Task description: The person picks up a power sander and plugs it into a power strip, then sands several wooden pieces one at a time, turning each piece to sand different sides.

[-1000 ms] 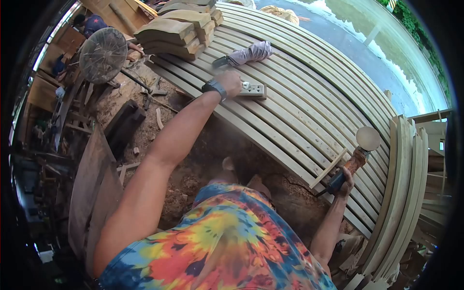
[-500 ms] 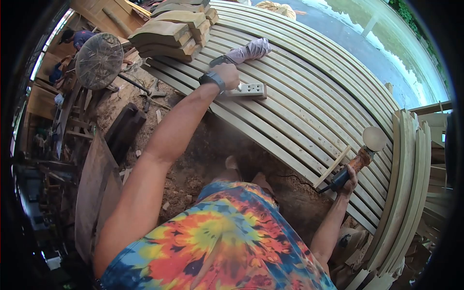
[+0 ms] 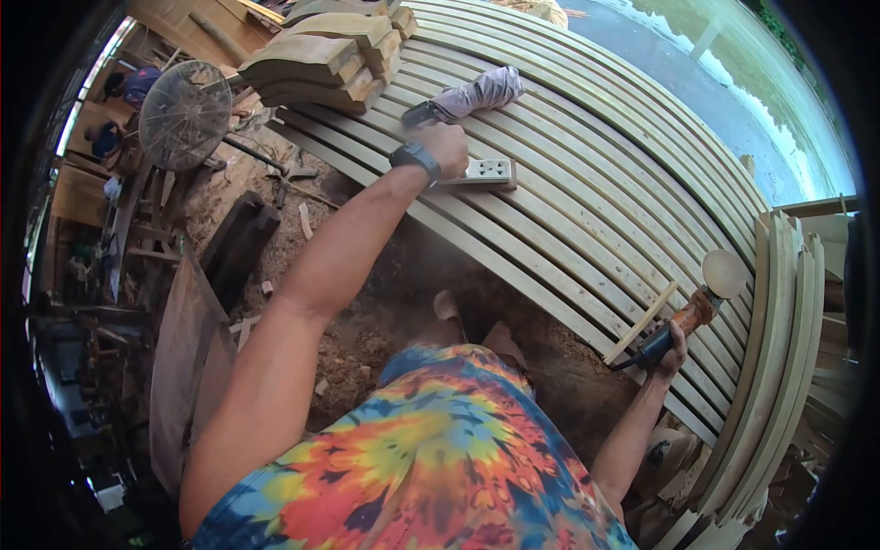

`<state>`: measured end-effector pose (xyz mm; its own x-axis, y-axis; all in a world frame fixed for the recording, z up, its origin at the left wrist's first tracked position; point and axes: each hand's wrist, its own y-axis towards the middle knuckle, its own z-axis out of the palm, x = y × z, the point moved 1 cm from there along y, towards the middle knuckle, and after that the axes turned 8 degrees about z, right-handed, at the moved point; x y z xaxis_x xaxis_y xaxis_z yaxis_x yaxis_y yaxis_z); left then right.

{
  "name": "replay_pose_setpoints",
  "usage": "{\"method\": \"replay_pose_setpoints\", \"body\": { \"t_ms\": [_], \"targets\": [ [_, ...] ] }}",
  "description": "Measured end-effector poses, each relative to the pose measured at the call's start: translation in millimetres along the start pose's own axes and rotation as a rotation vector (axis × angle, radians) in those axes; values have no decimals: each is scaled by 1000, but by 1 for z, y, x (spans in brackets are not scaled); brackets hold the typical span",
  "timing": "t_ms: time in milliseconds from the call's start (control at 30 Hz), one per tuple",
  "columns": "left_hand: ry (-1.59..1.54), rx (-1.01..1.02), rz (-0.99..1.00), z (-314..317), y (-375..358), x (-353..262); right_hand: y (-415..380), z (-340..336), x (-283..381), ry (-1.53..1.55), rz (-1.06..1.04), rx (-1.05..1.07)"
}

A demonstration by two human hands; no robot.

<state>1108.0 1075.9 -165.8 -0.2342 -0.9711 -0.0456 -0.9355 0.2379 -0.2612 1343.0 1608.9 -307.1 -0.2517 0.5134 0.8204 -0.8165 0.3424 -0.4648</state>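
Note:
My left hand (image 3: 443, 149), wearing a dark watch (image 3: 415, 161), is closed at the left end of a white power strip (image 3: 492, 171). Its fingertips and whatever they hold are hidden from me. The strip lies on wooden slats (image 3: 559, 220). Just beyond this hand rests another tool (image 3: 477, 94), its dark end towards me and its body wrapped in greyish cloth. Over at the right, my right hand (image 3: 676, 353) grips an angle grinder (image 3: 680, 327) by its dark blue body. A pale round disc (image 3: 725, 273) faces up at its far end.
Curved wooden pieces (image 3: 316, 66) are stacked at the slats' far left end. A thin wooden strip (image 3: 642, 321) lies across the slats by the grinder. Long curved boards (image 3: 779, 367) stand at right. A fan (image 3: 186, 115) and other people (image 3: 139, 84) are at left.
The view has shifted slightly, so most things sit a little further right or lower. My left hand stays at the power strip, and my right hand still holds the angle grinder.

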Motion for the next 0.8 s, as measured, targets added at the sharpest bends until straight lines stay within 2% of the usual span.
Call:
{"method": "replay_pose_setpoints", "body": {
  "t_ms": [67, 167, 233, 300, 433, 467, 500, 567, 600, 733, 800],
  "targets": [
    [27, -34, 43, 8, 9, 4, 2, 0, -1, -3, -6, 18],
    [16, 19, 64, 6, 13, 8, -9, 5, 3, -49, 29, -2],
    [-61, -58, -51, -5, -5, -1, -5, 9, 1, -30, 1, -15],
    [-30, -34, 69, 4, -9, 5, 4, 4, 0, -23, -33, 52],
    [-301, -135, -53, 23, -35, 11, 3, -3, -1, -17, 28, 0],
    [-310, -233, -16, 23, -49, 8, 4, -6, -2, -6, 37, 7],
    [-313, -227, -16, 26, -59, 10, 4, -8, -3, 2, 47, 17],
    [-718, -360, -125, 30, -79, 13, 0, -7, 0, 7, 60, 33],
    [-754, -360, -192, 32, -91, 15, -1, -7, -1, 18, 63, 39],
    [-930, -446, -259, 42, -153, 30, 5, -11, -2, -6, 75, 62],
    [-1229, -418, -397, 50, -190, 38, 6, -15, -1, 6, 123, 134]
  ]
}}
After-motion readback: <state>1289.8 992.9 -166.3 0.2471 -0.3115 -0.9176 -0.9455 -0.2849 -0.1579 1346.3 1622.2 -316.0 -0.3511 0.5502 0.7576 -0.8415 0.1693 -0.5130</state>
